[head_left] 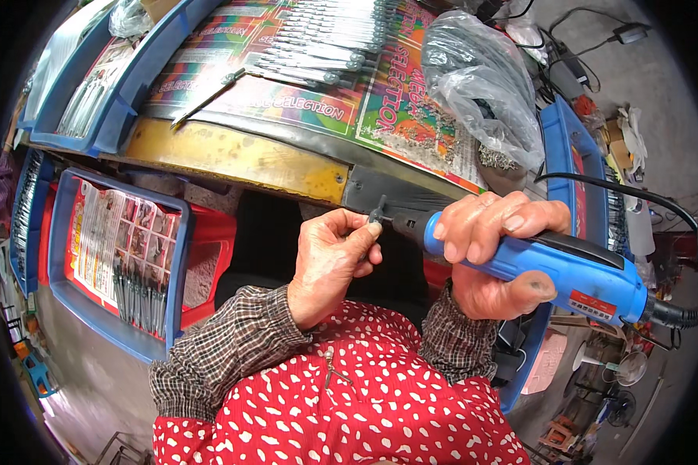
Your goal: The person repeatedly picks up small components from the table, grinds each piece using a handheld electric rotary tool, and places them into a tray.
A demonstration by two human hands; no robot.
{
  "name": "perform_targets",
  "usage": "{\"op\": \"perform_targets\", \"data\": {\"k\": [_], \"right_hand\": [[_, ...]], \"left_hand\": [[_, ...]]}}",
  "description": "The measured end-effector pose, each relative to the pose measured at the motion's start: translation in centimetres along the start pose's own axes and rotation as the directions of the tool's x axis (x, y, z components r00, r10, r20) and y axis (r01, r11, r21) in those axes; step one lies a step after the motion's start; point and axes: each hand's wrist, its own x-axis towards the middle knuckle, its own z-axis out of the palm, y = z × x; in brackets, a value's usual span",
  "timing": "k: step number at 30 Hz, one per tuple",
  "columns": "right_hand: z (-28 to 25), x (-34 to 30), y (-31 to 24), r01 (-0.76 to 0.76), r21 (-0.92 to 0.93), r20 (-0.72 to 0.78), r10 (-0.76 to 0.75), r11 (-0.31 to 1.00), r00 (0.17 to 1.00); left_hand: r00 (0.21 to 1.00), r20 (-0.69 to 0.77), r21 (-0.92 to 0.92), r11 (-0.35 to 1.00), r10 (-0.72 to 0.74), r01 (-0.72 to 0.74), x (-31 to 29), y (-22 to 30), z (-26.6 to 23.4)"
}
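Note:
In front of my body, my left hand (333, 260) is closed, with thumb and forefinger pinching a small dark grey piece (378, 211). The rest of that piece is hidden by my fingers. My right hand (504, 248) wraps round a blue and black electric screwdriver (551, 273), which points left. Its tip meets the pinched piece or lies very near it; I cannot tell which. Beyond my hands, many slim silvery rods with dark ends (318, 39) lie in a row on the bench. A single dark rod (209, 98) lies apart, towards the front edge.
The bench's worn yellow edge (233, 159) runs just beyond my hands. A clear plastic bag (485, 85) lies by scattered small screws (495, 159). At left, a blue tray (180, 263) holds slim dark pieces. The screwdriver's black cable (675, 314) leads off right. Another blue bin (562, 128) stands there.

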Motion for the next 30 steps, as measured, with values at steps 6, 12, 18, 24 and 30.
{"op": "perform_targets", "data": {"k": [6,12,18,24,30], "right_hand": [[0.6,0.5,-0.1,-0.002,-0.237,-0.001,0.002,0.972,1.000],[0.8,1.3,0.5,-0.045,-0.190,0.052,0.056,0.981,0.997],[1.6,1.6,0.5,-0.133,-0.282,0.020,0.144,0.950,0.989],[2.2,1.2,0.6,-0.155,-0.026,-0.215,0.146,0.988,0.966],[2.2,1.2,0.1,-0.116,-0.208,-0.045,0.109,0.971,0.993]], "left_hand": [[1.000,-0.019,0.046,0.999,-0.006,0.007,0.0,0.2,0.1],[0.999,-0.034,0.063,0.997,-0.030,0.033,0.0,0.1,0.3],[0.997,-0.040,-0.005,0.998,-0.060,0.060,-0.4,0.3,0.7],[0.998,-0.032,0.009,0.999,-0.050,0.050,-0.3,0.4,0.5],[0.999,-0.041,0.089,0.996,-0.026,0.029,-0.3,0.4,0.7]]}}
